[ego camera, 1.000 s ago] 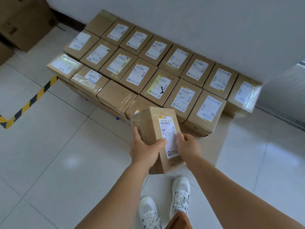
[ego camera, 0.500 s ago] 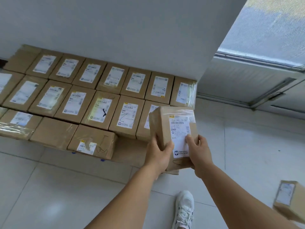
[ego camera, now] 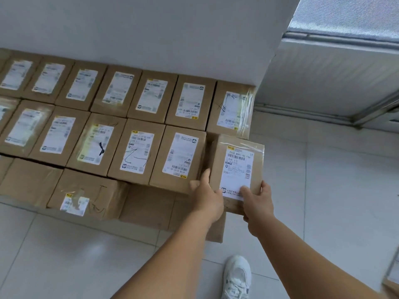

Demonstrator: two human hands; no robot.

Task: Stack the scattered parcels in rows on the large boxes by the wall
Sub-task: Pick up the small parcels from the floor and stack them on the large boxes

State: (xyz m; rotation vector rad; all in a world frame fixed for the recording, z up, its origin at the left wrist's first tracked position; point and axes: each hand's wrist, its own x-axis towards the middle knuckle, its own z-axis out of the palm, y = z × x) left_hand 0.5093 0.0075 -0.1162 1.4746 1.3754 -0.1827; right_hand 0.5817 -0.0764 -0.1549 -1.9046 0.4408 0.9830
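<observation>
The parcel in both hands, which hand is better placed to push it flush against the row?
Probably the right hand. It grips the held parcel at its outer near corner, away from the neighbouring parcel. The left hand sits at the seam between them, so it would likely get in the way.

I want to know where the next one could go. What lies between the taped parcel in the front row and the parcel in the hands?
Head view: no parcel, only the bare top of the large box between the taped parcel and the held parcel.
</observation>
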